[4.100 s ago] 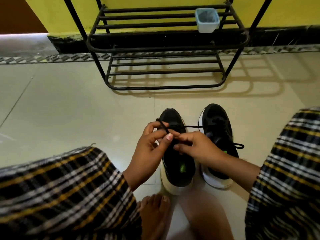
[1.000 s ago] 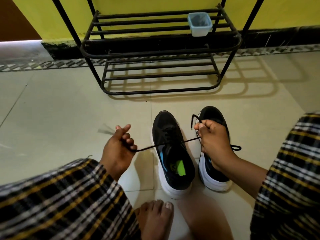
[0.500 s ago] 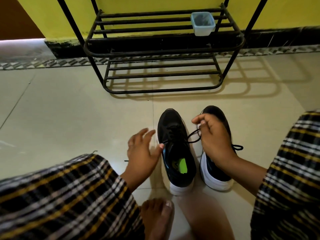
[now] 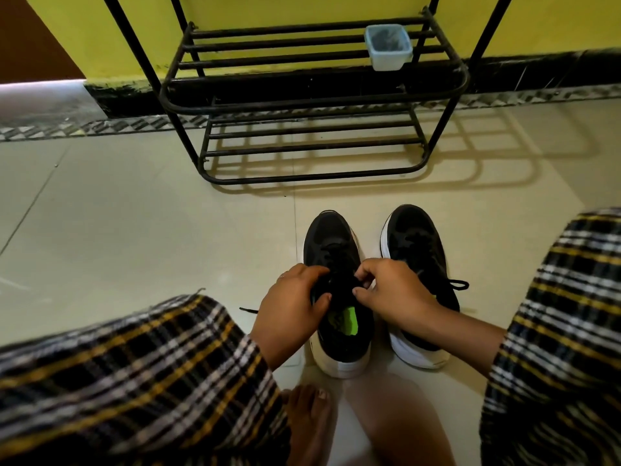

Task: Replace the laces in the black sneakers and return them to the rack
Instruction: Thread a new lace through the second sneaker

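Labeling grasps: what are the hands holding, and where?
Both hands, left and right, pinch the lace over the left sneaker's tongue.

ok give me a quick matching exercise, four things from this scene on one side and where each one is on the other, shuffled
Things:
1. left sneaker
2. right sneaker
3. small blue tub
4. loose lace tip

Places:
A. on the floor left of the left hand
B. on the rack's upper shelf, right end
C. under both hands, right hand included
D. on the floor beside the right forearm, no hand on its toe

Pairs: 1-C, 2-D, 3-B, 4-A
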`<state>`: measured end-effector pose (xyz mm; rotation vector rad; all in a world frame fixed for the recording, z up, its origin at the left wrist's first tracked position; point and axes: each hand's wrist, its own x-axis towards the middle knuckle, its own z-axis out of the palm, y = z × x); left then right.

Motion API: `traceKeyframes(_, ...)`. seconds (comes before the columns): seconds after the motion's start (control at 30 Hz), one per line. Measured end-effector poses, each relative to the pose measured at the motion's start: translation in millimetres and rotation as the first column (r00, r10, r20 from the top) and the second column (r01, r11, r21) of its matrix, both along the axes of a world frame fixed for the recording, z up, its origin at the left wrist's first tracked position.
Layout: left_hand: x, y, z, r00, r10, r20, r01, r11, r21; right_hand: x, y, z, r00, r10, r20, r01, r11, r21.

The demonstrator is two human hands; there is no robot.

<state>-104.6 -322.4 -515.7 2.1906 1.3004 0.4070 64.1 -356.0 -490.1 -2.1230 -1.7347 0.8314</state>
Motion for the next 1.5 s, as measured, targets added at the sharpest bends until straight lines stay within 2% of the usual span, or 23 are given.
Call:
traceKeyframes(0.23, -4.3, 5.7, 1.4, 0.998, -0.005, -0.062, 0.004, 1.0, -0.004, 1.2, 5.4, -0.6, 0.993, -0.074, -0.092, 0.071, 0.997, -0.033)
traceKeyframes(0.43, -9.8, 4.2, -1.4, 1.0, -0.008, 0.003, 0.008, 0.999, -0.053, 5.2, 4.7, -6.1, 0.995, -0.033, -0.089, 0.031, 0.999, -0.025)
traceKeyframes(0.57, -10.7, 8.4, 1.7, 1.0, -0.003, 0.016, 0.004, 0.997, -0.073, 6.0, 4.7, -10.0, 0.978, -0.084, -0.192, 0.081, 0.996, -0.027)
traceKeyframes(0.73, -4.7, 13.5, 6.0, 0.992, 0.073, 0.101, -0.058, 0.988, -0.145, 8.1, 6.9, -4.4, 0.981, -0.045, -0.191, 0.063, 0.994, 0.092)
traceKeyframes(0.8, -3.2, 16.5, 11.5, 0.993, 0.057, 0.099, -0.044, 0.99, -0.133, 10.3, 8.9, -1.4, 0.987, -0.009, -0.158, 0.035, 0.987, 0.16)
traceKeyframes(0.9, -5.7, 27.3, 21.6, 0.999, -0.035, -0.027, 0.035, 0.999, -0.001, 15.7, 10.9, 3.7, 0.997, 0.046, -0.062, -0.03, 0.971, 0.236)
traceKeyframes(0.93, -6.7, 31.1, 25.5, 0.995, -0.059, -0.075, 0.062, 0.997, 0.044, 18.0, 11.4, 5.2, 0.996, 0.08, 0.026, -0.084, 0.957, 0.279)
traceKeyframes(1.0, -7.5, 35.7, 31.3, 0.98, -0.101, -0.173, 0.123, 0.985, 0.121, 22.2, 11.8, 8.2, 0.927, 0.172, 0.334, -0.294, 0.885, 0.362)
traceKeyframes(1.03, -7.6, 36.1, 33.3, 0.967, -0.118, -0.224, 0.153, 0.977, 0.146, 23.8, 10.3, 8.7, 0.866, 0.184, 0.465, -0.374, 0.856, 0.357)
traceKeyframes(1.1, -9.0, 33.9, 32.6, 0.947, -0.137, -0.291, 0.189, 0.969, 0.16, 27.5, 6.6, 8.5, 0.772, 0.205, 0.601, -0.443, 0.852, 0.278)
traceKeyframes(1.27, -16.4, 27.6, 24.1, 0.943, -0.119, -0.31, 0.16, 0.981, 0.11, 25.9, -1.8, -3.7, 0.714, 0.248, 0.655, -0.502, 0.833, 0.231)
traceKeyframes(1.5, -16.8, 27.8, 28.9, 0.95, -0.093, -0.297, 0.135, 0.983, 0.125, 26.1, 2.5, 2.5, 0.728, 0.248, 0.639, -0.496, 0.834, 0.242)
